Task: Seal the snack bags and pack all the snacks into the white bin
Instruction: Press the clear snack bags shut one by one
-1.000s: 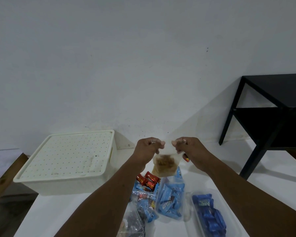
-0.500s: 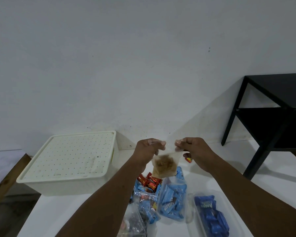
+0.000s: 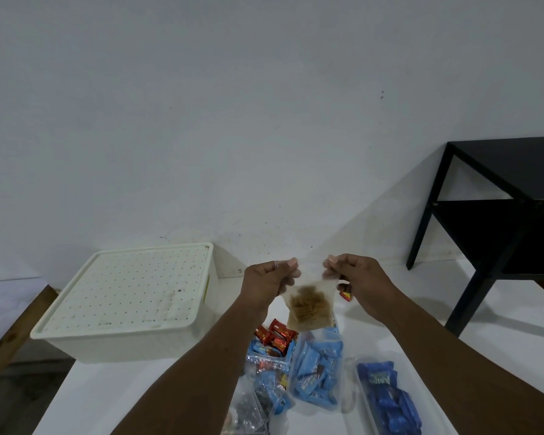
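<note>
A small clear bag of brown snacks hangs in the air above the white table. My left hand pinches its top left corner and my right hand pinches its top right corner, stretching the top edge between them. The white bin stands at the left with its perforated lid on. Below the hands lie a bag of light blue packets, a bag with red and blue packets, a bag of dark blue packets and a clear bag with dark contents.
A black side table stands at the right against the white wall. A loose red candy lies on the table behind my right hand. A brown wooden edge runs along the left.
My hands have drawn slightly apart along the top of the brown snack bag, and the bag hangs a little lower and more spread out.
</note>
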Available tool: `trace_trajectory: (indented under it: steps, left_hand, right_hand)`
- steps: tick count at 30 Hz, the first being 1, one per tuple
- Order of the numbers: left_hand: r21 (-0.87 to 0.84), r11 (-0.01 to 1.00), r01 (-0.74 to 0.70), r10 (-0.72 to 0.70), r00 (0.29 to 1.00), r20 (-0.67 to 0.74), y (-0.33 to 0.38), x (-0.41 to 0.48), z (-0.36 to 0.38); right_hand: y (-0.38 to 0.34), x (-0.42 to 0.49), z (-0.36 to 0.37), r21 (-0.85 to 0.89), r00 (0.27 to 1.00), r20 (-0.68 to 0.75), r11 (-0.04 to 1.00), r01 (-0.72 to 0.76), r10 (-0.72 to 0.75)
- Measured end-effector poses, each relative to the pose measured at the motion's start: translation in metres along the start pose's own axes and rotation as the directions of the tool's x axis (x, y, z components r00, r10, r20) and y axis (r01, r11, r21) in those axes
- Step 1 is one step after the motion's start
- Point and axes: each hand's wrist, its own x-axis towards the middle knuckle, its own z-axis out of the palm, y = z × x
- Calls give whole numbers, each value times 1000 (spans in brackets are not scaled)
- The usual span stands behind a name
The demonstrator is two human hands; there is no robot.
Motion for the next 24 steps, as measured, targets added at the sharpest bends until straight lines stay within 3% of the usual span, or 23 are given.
trace_trajectory:
  steps: [3,7,15,18,24]
  left_hand:
    - [-47,996,81,-77,994,74,1,-2,-3]
    - [72,988,137,-145,980,132,5,-4,0]
    - [249,967,-45,21,995,101,9,1,1]
    - [238,971,-34,11,995,100,8,2,1]
    - [81,997,21,-26,997,71,5,2,-8]
  right_hand:
    - [-5,0,2,-16,999,-22,999,31,-31]
    - [-1,-3,10,18,1000,-8,1000,15,-15]
    - [-6,-3,10,-40,994,106,999,-5,10]
    - [-6,-1,9,-103,997,74,994,26,-18]
    - [-2,0,-5,-60,1000,-28,998,11,-13]
